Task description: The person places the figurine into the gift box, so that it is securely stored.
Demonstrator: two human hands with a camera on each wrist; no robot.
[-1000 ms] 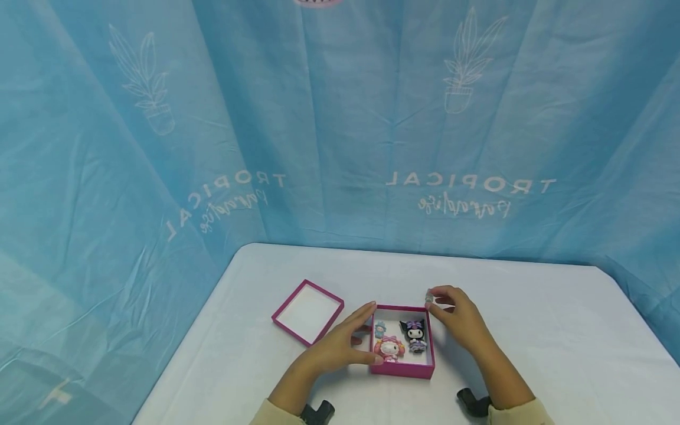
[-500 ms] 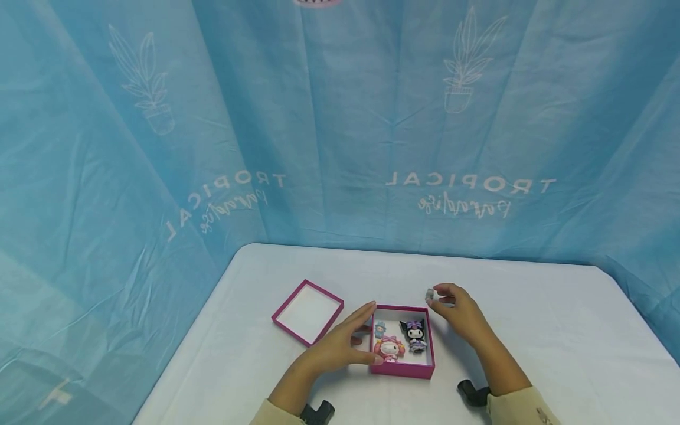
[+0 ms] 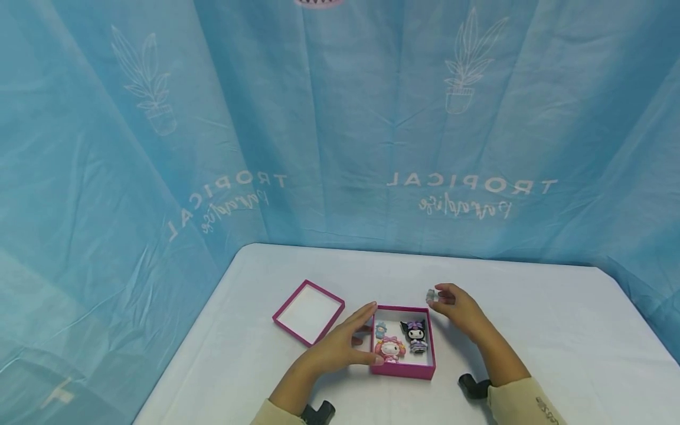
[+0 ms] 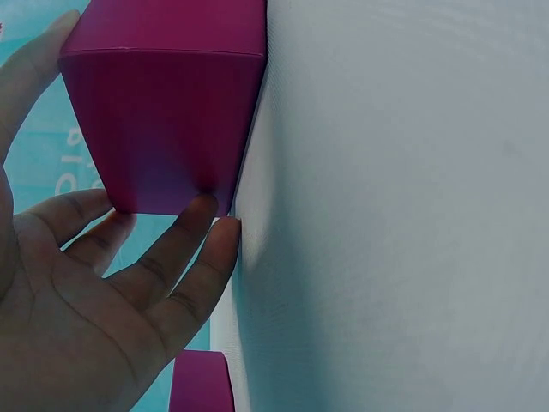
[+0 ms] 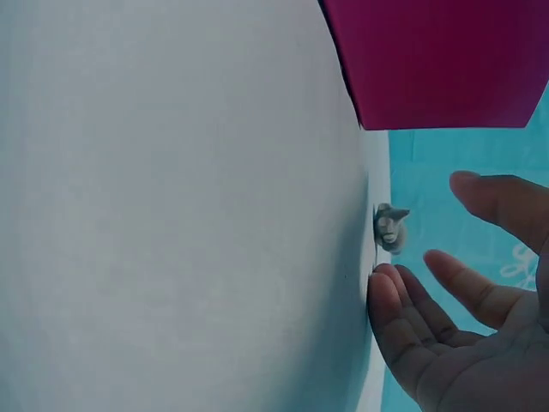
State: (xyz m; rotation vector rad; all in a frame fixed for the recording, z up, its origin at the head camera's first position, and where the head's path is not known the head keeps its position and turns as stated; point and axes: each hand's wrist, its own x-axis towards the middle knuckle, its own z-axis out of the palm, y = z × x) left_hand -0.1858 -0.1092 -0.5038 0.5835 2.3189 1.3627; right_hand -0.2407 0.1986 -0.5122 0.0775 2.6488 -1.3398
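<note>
A magenta box stands uncovered on the table. My left hand holds it along its left side, thumb at the near corner and fingers toward the far one; the left wrist view shows the fingertips against the box wall. Inside lie a black-and-purple figurine, a pink one and a small blue one. Past the box's far right corner, a small grey figurine stands on the table. Close beside it is my right hand, its thumb and fingers apart from the figurine in the right wrist view.
The box's lid, white inside with a magenta rim, lies left of the box. A white cloth covers the table. Blue printed curtains hang behind and to the left.
My right hand has let go of the grey figurine and drawn slightly right of it. My left hand and the box have stayed where they were.
</note>
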